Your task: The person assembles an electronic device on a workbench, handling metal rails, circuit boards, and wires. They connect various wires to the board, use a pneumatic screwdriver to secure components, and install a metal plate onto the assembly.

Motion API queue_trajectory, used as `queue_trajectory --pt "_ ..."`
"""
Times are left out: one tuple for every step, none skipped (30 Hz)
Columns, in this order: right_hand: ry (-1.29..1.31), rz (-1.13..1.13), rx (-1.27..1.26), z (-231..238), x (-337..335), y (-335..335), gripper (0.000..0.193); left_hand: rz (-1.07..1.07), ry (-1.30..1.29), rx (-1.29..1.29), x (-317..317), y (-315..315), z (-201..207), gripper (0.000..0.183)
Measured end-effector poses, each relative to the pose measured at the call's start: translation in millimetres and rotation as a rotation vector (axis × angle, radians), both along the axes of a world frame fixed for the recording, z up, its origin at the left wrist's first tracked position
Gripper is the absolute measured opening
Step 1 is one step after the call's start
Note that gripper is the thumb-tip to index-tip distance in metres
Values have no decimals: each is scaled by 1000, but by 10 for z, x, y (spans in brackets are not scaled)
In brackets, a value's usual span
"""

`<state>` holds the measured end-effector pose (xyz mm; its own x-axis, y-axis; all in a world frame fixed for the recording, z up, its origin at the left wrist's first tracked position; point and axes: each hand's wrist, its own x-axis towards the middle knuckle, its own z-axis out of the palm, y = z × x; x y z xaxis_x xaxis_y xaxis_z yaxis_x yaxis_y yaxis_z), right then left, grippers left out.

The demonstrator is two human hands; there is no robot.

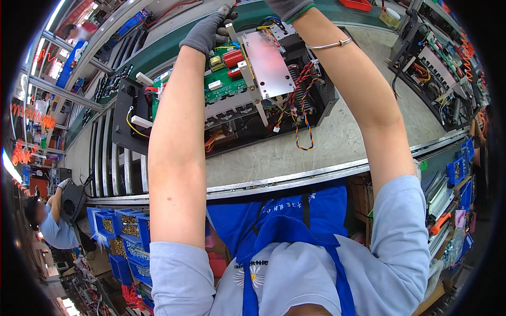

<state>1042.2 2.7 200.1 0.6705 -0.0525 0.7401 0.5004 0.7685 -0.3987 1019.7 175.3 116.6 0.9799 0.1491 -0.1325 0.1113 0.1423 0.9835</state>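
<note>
My left hand (207, 32), in a grey glove, reaches over the far side of an open black chassis (329, 100). Its fingers are closed near a thin dark and red piece, too small to make out, at the top edge of the view. My right hand (289, 7), gloved in grey with a green cuff, is cut off by that edge, so its fingers are hidden. In the chassis lie a green circuit board (224, 90) with red and yellow parts, a shiny metal plate (268, 64), and a braided wire loop (304, 138). White posts stand around the board.
A second open chassis (440, 73) stands at the right on the bench (274, 163). Metal rollers (113, 163) lie to the left. Blue bins (132, 231) of small hardware hang below the bench edge. A co-worker (55, 221) handles a black panel at far left.
</note>
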Motion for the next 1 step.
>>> queue_trajectory --pt "13 32 1 -22 -28 55 25 18 6 2 -53 58 -17 39"
